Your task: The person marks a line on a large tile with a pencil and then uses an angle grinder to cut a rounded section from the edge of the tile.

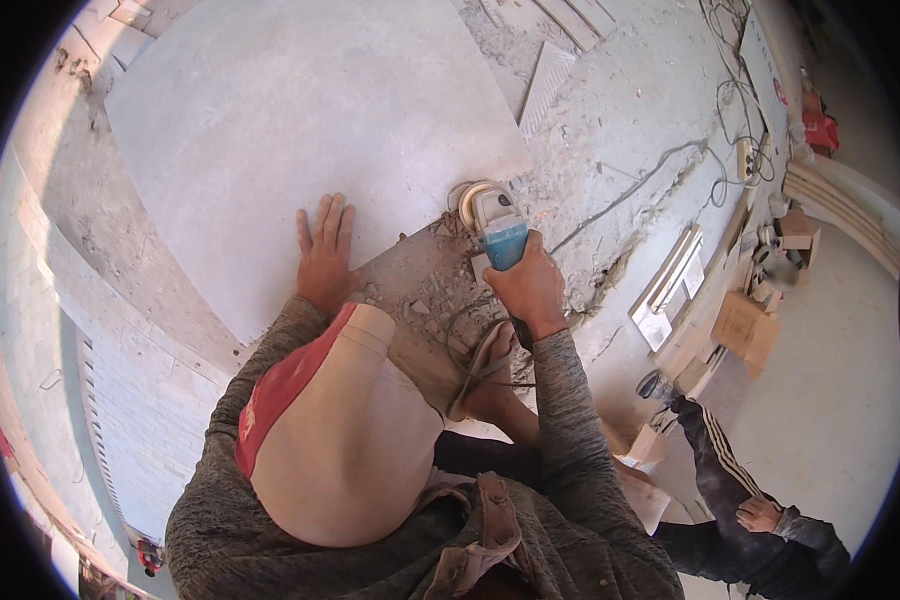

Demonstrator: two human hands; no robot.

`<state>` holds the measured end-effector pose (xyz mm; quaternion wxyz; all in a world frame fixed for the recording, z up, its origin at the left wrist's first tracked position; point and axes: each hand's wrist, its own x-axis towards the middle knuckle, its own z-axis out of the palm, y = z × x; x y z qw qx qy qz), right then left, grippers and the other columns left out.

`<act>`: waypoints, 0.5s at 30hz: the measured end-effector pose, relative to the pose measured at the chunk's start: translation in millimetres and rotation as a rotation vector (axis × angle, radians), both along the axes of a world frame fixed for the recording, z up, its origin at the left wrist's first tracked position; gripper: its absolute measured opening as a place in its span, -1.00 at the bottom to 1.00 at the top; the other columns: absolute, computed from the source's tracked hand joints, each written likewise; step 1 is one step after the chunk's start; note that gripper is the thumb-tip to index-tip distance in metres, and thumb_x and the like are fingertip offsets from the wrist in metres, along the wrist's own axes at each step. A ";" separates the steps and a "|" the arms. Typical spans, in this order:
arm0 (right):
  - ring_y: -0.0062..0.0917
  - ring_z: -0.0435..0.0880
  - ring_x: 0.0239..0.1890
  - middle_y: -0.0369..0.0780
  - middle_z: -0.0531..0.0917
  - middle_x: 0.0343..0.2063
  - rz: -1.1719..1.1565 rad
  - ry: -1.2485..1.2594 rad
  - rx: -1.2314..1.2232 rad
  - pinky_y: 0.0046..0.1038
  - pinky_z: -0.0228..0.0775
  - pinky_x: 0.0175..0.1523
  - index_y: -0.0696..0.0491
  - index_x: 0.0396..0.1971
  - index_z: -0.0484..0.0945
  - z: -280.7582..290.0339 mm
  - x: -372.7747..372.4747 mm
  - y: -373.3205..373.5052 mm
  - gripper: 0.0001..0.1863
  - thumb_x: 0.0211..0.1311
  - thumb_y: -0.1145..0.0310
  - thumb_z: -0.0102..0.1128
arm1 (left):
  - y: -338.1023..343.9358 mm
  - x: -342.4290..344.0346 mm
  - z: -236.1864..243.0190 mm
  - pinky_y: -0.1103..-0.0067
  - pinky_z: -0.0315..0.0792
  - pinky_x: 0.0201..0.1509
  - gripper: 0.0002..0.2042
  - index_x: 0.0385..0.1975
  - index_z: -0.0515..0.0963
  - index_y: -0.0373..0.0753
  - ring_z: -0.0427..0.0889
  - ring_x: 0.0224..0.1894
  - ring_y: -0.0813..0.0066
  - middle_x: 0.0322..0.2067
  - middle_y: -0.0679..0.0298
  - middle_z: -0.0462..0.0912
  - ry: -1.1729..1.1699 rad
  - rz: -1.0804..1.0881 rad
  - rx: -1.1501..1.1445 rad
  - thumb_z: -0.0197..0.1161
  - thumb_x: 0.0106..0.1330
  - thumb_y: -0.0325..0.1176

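Dust and broken chips litter a rough grey concrete floor (630, 135) where a large, pale grey, flat slab (320, 120) lies. A worker's left grip (327, 255) presses flat on the slab near its edge, fingers slightly spread, while the right grip (530, 285) closes around a blue-and-silver handheld angle grinder (505, 240), its round disc at the slab's edge near one corner. At right, a second person in dark, striped trousers (715, 450) is near brown cardboard boxes (745, 325).
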<state>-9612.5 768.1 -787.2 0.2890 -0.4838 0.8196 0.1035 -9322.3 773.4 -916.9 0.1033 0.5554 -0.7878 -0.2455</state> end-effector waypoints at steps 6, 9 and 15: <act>0.06 0.73 -0.13 0.09 0.67 -0.12 0.054 0.026 -0.086 -0.01 0.57 0.02 0.13 0.06 0.39 -5.3 0.3 1.2 -0.34 0.03 0.12 0.44 | -0.3 1.0 -1.7 -0.05 -0.28 0.65 0.01 0.47 0.16 -0.31 -0.05 0.62 0.11 0.53 0.07 0.07 -0.016 -0.013 -0.006 0.49 -0.13 -0.50; 0.04 0.74 -0.14 0.05 0.66 -0.13 0.108 0.032 -0.098 -0.02 0.58 0.00 0.11 0.06 0.39 -8.7 -1.3 2.2 -0.36 0.04 0.12 0.43 | -0.2 -0.2 -0.9 -0.05 -0.29 0.65 0.01 0.47 0.16 -0.32 -0.06 0.62 0.11 0.53 0.07 0.07 -0.009 -0.008 0.005 0.48 -0.13 -0.51; 0.03 0.73 -0.13 0.03 0.63 -0.11 0.146 0.056 -0.064 -0.02 0.60 -0.01 0.11 0.08 0.36 -15.9 -0.2 4.6 -0.33 0.04 0.13 0.45 | 0.0 0.5 -1.5 -0.05 -0.29 0.65 0.00 0.46 0.17 -0.33 -0.05 0.62 0.10 0.52 0.06 0.09 0.013 -0.004 -0.022 0.47 -0.15 -0.52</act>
